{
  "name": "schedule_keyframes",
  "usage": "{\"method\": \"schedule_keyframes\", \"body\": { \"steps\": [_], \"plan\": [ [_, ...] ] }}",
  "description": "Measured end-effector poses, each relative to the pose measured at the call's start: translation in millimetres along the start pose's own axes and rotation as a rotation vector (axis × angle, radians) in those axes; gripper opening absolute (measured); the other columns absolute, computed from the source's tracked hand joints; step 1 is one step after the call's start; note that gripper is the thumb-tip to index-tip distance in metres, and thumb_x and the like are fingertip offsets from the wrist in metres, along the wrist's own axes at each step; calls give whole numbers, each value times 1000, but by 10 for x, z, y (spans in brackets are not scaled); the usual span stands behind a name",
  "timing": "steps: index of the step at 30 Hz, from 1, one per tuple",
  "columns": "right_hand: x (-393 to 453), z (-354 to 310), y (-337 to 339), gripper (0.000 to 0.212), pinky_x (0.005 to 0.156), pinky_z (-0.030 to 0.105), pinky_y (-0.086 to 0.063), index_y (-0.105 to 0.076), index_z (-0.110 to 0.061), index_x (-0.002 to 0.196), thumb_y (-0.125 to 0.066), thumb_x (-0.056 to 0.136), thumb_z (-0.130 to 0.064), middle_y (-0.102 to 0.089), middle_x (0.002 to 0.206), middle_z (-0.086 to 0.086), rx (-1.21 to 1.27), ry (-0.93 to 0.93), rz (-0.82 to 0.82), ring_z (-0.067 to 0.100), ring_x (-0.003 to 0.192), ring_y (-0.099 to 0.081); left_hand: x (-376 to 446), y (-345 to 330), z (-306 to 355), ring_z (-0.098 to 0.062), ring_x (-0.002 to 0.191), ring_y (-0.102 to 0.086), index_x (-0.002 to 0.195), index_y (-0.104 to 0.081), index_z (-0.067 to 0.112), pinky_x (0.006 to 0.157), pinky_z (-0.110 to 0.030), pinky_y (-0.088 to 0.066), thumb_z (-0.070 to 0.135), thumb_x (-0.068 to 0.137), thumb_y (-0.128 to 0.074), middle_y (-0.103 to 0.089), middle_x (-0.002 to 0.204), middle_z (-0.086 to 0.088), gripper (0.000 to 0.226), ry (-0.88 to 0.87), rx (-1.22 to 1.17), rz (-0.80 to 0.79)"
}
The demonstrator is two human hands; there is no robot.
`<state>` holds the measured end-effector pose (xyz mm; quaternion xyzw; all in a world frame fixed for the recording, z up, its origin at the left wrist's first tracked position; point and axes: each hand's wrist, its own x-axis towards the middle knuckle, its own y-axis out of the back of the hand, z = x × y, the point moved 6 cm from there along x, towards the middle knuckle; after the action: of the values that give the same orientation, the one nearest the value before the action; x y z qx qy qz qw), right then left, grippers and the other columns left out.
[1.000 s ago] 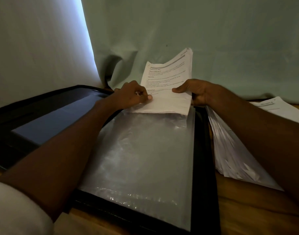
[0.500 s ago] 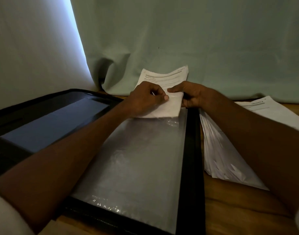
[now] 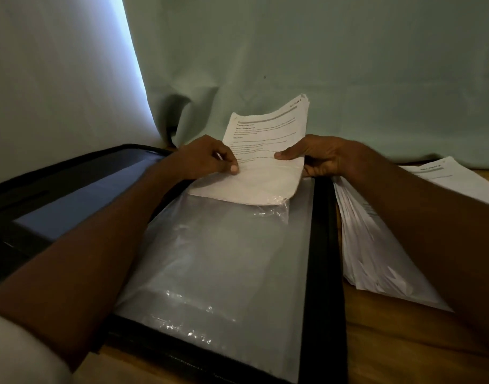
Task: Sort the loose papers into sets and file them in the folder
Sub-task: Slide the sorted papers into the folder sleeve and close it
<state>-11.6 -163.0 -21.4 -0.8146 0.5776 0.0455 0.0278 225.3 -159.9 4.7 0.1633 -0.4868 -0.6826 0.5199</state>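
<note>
Papers [image 3: 268, 151] pinched between left hand [image 3: 207, 159] and right hand [image 3: 318, 159] fingers.

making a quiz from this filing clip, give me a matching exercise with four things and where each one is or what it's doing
Things:
1. left hand
2. right hand
3. clear sleeve
4. loose paper pile

Places or states:
A. lying on the wooden table, right of the folder
B. pinching the held set's left edge
C. lying flat inside the open black folder
D. gripping the held set's right edge

Pairs: 1-B, 2-D, 3-C, 4-A
</note>
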Motion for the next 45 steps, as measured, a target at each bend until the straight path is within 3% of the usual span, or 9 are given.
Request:
{"method": "schedule_keyframes", "body": {
  "steps": [2, 6, 10, 20, 26, 29, 32, 37, 45],
  "plan": [
    [-11, -26, -33, 51, 80, 36, -63, -65, -11, 129, -73, 79, -6, -73, 124, 8, -7, -4, -8, 22, 107, -72, -7, 36, 9, -7, 87, -68, 93, -81, 15, 80, -12, -51, 22, 83, -84, -77, 98, 0, 12, -44, -76, 71],
    [71, -17, 102, 48, 68, 42, -64, -58, -6, 137, -70, 90, -8, -69, 128, 15, 203, -18, 176, 28, 103, -73, 72, 38, -4, -2, 78, -68, 96, -80, 8, 82, -22, -54, 16, 86, -81, -77, 90, -1, 12, -40, -170, 160],
    [88, -50, 174, 43, 56, 36, -61, -59, -3, 135, -66, 92, -1, -71, 121, 16, 158, 29, 334, 28, 92, -74, 77, -129, 125, -13, 96, -73, 98, -82, 11, 97, -29, -53, 25, 87, -81, -79, 97, 0, 18, -62, -244, 80],
    [-51, -58, 3, 27, 59, 31, -62, -65, -9, 109, -50, 94, 8, -75, 81, 7, 94, -70, 104, 17, 66, -74, 420, -308, 708, -3, 87, -67, 81, -82, 19, 86, -20, -49, 9, 85, -76, -75, 77, 13, 12, -45, -249, -4],
    [72, -17, 155, 36, 48, 39, -59, -54, -4, 136, -54, 99, -1, -70, 99, 17, 248, -51, 233, 26, 64, -75, 434, -332, 777, -10, 97, -70, 92, -82, 13, 101, -32, -52, 21, 88, -80, -78, 90, 4, 10, -77, -223, 13],
    [44, -22, 99, 31, 59, 35, -63, -59, -3, 125, -51, 96, 5, -71, 97, 14, 177, -81, 114, 22, 71, -76, 403, -300, 696, -14, 95, -71, 81, -81, 30, 103, -49, -51, 42, 78, -79, -75, 80, 18, 13, -52, -162, 81],
    [1, -18, 22, 16, 63, 32, -63, -64, -5, 111, -59, 96, -1, -73, 93, 12, 105, -117, 28, 19, 73, -75, 333, -278, 552, -16, 93, -72, 91, -80, 25, 99, -47, -55, 45, 84, -80, -77, 91, 9, 22, -56, -182, 97],
    [120, -47, 189, 25, 55, 33, -59, -61, -5, 109, -68, 88, 6, -65, 94, 15, 79, 29, 345, 24, 75, -68, 117, 30, -66, -12, 94, -67, 105, -73, 21, 91, -37, -54, 46, 93, -71, -72, 101, 6, 28, 17, 30, 203],
    [61, 1, 76, 35, 79, 27, -62, -70, -11, 127, -61, 94, -2, -72, 119, 8, -152, -101, -15, 15, 100, -69, -251, 266, -871, -14, 111, -65, 113, -75, 24, 106, -33, -46, 29, 99, -66, -73, 113, 4, 17, 149, -125, 174]
  ]
}}
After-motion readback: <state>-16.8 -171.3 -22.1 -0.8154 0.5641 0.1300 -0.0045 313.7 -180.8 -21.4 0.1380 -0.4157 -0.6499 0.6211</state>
